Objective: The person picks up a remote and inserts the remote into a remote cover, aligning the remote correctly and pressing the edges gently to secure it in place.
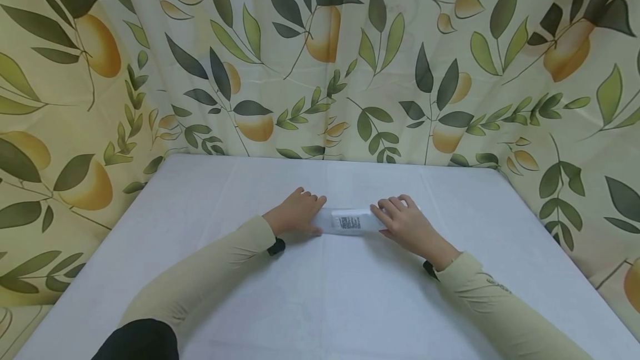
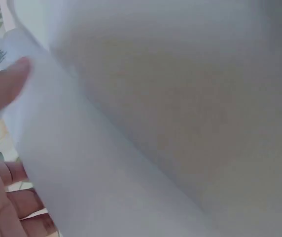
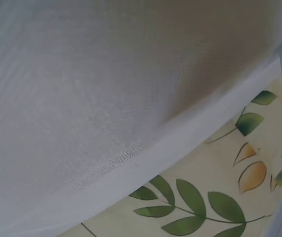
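Fruit-and-leaf-print curtain (image 1: 380, 79) hung behind one white-covered table (image 1: 320, 299).
Label (image 1: 349, 220) bore black print, too small to read. Package (image 1: 348, 229): whitish, oblong, crosswise over the table's far half. Count: one package, one visible label, two hands, set apart; left hand (image 1: 299, 213) gripped its left end, right hand (image 1: 406, 228) its right.

White package (image 1: 370, 225) bears a label (image 1: 349, 222) with dark print; characters too small and blurred to read. No legible text, brand or number found.
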`<state>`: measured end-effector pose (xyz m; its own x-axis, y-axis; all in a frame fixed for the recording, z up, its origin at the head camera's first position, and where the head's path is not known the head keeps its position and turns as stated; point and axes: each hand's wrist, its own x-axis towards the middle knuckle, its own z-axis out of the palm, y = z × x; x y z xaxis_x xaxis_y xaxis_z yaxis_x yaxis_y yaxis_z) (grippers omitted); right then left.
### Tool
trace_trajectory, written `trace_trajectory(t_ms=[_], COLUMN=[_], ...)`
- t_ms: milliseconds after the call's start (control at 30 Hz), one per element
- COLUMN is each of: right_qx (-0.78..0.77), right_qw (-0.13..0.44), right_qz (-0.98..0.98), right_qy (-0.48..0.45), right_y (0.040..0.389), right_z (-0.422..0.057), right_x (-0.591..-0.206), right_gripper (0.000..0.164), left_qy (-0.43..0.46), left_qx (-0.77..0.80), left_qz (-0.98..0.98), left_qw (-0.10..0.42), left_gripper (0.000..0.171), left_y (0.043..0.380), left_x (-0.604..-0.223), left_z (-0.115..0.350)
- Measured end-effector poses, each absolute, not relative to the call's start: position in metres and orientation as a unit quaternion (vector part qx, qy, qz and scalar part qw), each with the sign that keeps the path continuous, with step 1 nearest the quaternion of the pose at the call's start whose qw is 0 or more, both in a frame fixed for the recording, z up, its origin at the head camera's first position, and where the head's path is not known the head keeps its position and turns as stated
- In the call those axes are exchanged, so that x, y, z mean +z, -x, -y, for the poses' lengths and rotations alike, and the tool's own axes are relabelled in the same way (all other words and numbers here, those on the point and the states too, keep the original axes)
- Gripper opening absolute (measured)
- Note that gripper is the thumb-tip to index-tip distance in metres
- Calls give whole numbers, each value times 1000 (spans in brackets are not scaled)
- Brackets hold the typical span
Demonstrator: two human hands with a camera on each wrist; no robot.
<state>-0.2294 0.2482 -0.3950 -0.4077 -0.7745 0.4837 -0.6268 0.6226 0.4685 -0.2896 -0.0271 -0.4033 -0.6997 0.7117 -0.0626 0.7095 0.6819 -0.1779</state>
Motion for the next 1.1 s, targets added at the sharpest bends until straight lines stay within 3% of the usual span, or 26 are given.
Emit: trace_trajectory(t_ms=[200, 400, 800, 1100], right_qx=[-103, -104, -104, -102], right_qw=[332, 322, 328, 331], right_qz=[840, 849, 849, 846], right_qy=[-418, -405, -402, -404], right_y=[228, 225, 222, 220], right_z=[-251, -252, -255, -256], right_x=[-397, -396, -396, -396], right_gripper=[65, 66, 66, 66], left_qy=[404, 417, 402, 411], left_qx=[74, 80, 107, 127], left_qz=[912, 905, 909, 902], left_qw=[4, 18, 1, 27], left_gripper=[46, 35, 32, 32], left_y=[288, 288, 293, 289], left_x=[-397, -399, -402, -398], left_z=[15, 2, -14, -9])
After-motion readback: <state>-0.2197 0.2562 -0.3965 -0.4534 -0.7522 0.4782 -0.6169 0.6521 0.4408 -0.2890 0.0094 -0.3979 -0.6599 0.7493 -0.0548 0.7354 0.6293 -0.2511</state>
